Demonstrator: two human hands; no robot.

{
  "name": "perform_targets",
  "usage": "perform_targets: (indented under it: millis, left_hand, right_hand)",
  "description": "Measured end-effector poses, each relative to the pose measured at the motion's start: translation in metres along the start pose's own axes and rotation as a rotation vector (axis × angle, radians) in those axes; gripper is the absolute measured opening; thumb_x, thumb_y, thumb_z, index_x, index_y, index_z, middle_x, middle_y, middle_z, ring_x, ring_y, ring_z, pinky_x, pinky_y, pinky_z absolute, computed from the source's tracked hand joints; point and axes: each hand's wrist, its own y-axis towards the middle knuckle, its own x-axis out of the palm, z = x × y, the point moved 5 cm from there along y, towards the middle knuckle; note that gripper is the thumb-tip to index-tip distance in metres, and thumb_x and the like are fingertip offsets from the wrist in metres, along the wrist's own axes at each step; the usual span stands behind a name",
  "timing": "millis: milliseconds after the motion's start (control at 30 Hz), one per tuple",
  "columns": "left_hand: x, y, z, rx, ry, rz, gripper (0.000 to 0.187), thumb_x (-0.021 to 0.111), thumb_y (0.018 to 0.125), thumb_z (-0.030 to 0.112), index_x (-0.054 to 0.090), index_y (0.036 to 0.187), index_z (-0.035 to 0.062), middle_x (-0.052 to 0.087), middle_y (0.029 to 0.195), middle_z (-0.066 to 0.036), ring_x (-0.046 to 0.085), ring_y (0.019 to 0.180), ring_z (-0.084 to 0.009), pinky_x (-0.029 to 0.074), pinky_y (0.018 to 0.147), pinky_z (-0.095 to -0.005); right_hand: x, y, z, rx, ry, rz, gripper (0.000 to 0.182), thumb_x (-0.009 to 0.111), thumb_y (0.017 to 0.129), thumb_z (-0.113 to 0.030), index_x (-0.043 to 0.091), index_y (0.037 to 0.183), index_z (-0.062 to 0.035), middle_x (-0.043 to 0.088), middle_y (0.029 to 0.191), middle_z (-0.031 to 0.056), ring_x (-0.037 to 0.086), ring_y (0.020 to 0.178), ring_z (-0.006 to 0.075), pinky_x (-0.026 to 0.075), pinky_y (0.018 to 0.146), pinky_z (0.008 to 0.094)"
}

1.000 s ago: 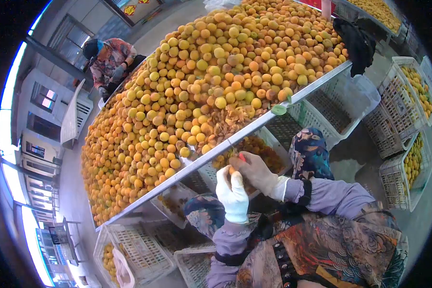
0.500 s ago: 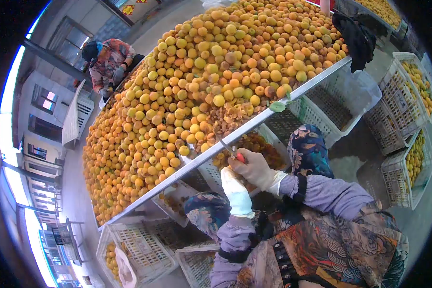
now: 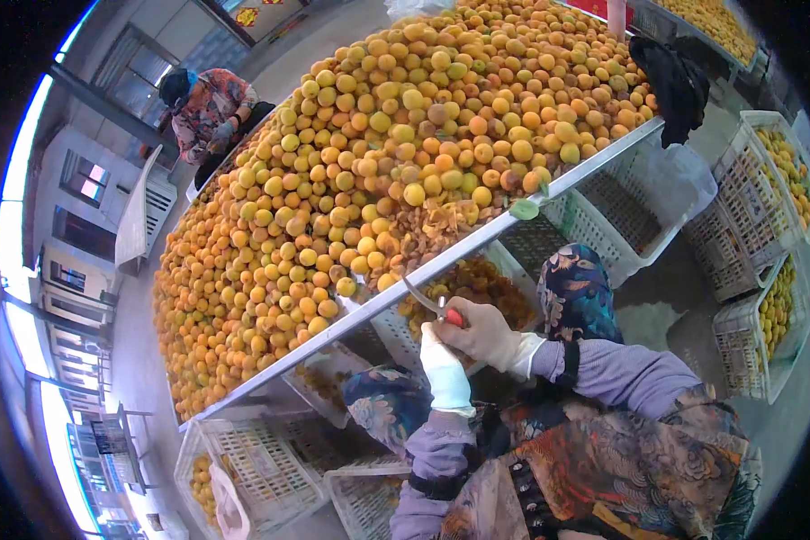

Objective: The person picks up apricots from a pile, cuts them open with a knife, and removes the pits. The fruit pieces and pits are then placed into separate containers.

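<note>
My right hand (image 3: pixel 479 329), in a pale glove, is closed around a red-handled curved knife (image 3: pixel 420 293); its thin metal blade points up and left toward the table edge. Just left of it and close against it is my left hand (image 3: pixel 443 367), in a white glove, with its fingers bent together. Whatever those fingers hold is hidden. Beyond both hands rises a big heap of apricots (image 3: pixel 351 171) on a metal-edged table (image 3: pixel 369 309). Torn apricot pieces (image 3: pixel 436 225) lie near that edge. Under the hands stands a crate with apricot halves (image 3: pixel 477 281).
White plastic crates (image 3: pixel 261 472) stand below the table at left, with more stacked crates of fruit (image 3: pixel 738 216) at right. A black cloth (image 3: pixel 670 85) hangs at the table's corner. Another person (image 3: pixel 209 112) sits across the heap. A green leaf (image 3: pixel 524 209) rests on the edge.
My right hand has shifted slightly down, and more of the curved blade shows. My left hand stays close beside it. The other person's hands have moved up.
</note>
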Motion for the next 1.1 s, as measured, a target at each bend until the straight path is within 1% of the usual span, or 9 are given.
perform_targets:
  millis: [33,600,667,700,733,800,900,1033,1100]
  left_hand:
    - [0.002,-0.002,0.001,-0.051,-0.02,-0.005,0.043,0.034,0.096,0.043,0.051,0.112,0.007,0.053,0.107,-0.007,0.054,0.098,-0.018,0.046,0.085,-0.0324]
    - [-0.011,-0.006,-0.027,-0.463,-0.535,-0.007,0.036,0.05,0.09,0.035,0.052,0.113,0.0081,0.056,0.109,-0.009,0.057,0.099,-0.0243,0.048,0.086,-0.0394]
    - [-0.014,-0.008,-0.019,0.325,0.923,-0.389,0.04,0.058,0.085,0.028,0.048,0.118,0.008,0.059,0.111,-0.01,0.057,0.103,-0.0236,0.046,0.089,-0.0368]
    - [-0.017,-0.008,-0.022,0.202,0.581,-0.376,0.045,0.065,0.078,0.018,0.047,0.118,0.0054,0.061,0.106,-0.012,0.059,0.101,-0.0213,0.047,0.087,-0.0343]
    - [-0.017,-0.005,-0.015,0.349,0.872,-0.43,0.046,0.064,0.08,0.022,0.046,0.119,0.0059,0.058,0.112,-0.012,0.058,0.102,-0.0234,0.047,0.088,-0.0368]
    - [-0.014,-0.011,-0.009,-0.254,-0.397,-0.258,0.046,0.063,0.082,0.024,0.045,0.12,0.0067,0.054,0.118,-0.012,0.058,0.101,-0.0261,0.046,0.09,-0.0392]
    - [-0.018,-0.006,-0.015,-0.378,-0.602,-0.106,0.048,0.058,0.085,0.036,0.044,0.122,0.0083,0.049,0.123,-0.013,0.053,0.108,-0.0292,0.044,0.093,-0.0444]
    - [-0.011,-0.015,-0.008,-0.221,-0.406,-0.19,0.051,0.048,0.087,0.047,0.044,0.123,0.0096,0.046,0.125,-0.015,0.046,0.117,-0.0294,0.041,0.095,-0.0464]
    - [-0.004,-0.023,0.005,0.027,0.064,-0.227,0.05,0.043,0.09,0.045,0.041,0.125,0.0108,0.044,0.128,-0.013,0.04,0.122,-0.0298,0.037,0.098,-0.0479]
  right_hand:
    - [0.0,0.001,-0.003,-0.052,-0.025,0.001,0.039,0.059,0.081,-0.045,0.054,0.09,-0.0081,0.06,0.07,0.0155,0.061,0.068,0.0336,0.047,0.06,0.0411]
    - [-0.006,-0.001,-0.036,-0.416,-0.418,-0.166,0.028,0.065,0.074,-0.033,0.053,0.082,-0.0093,0.057,0.064,0.0141,0.058,0.062,0.0353,0.044,0.054,0.0433]
    - [-0.001,-0.003,-0.037,-0.464,-0.481,-0.224,0.027,0.069,0.07,-0.029,0.055,0.083,-0.0099,0.059,0.065,0.0131,0.059,0.064,0.0345,0.045,0.055,0.0418]
    - [0.0,-0.003,-0.038,-0.45,-0.463,-0.236,0.027,0.069,0.07,-0.03,0.055,0.083,-0.0101,0.059,0.065,0.0131,0.059,0.064,0.0343,0.045,0.055,0.0415]
    - [0.001,-0.002,-0.039,-0.446,-0.446,-0.242,0.028,0.069,0.07,-0.03,0.056,0.084,-0.0102,0.059,0.066,0.013,0.06,0.065,0.034,0.046,0.055,0.0412]
    - [0.004,0.002,-0.038,-0.435,-0.435,-0.247,0.027,0.07,0.07,-0.03,0.057,0.083,-0.0104,0.06,0.066,0.0129,0.06,0.064,0.0339,0.046,0.055,0.0409]
    - [0.001,0.008,-0.044,-0.443,-0.406,-0.162,0.026,0.069,0.07,-0.03,0.057,0.082,-0.0104,0.06,0.065,0.0128,0.06,0.063,0.0339,0.046,0.055,0.0411]
    - [0.002,0.005,-0.054,-0.505,-0.41,-0.214,0.026,0.064,0.074,-0.035,0.054,0.081,-0.0115,0.057,0.06,0.0131,0.059,0.059,0.0346,0.046,0.051,0.042]
    - [0.001,0.004,-0.052,-0.502,-0.436,-0.219,0.026,0.064,0.074,-0.035,0.054,0.081,-0.0117,0.056,0.059,0.0129,0.059,0.058,0.0345,0.046,0.05,0.0417]
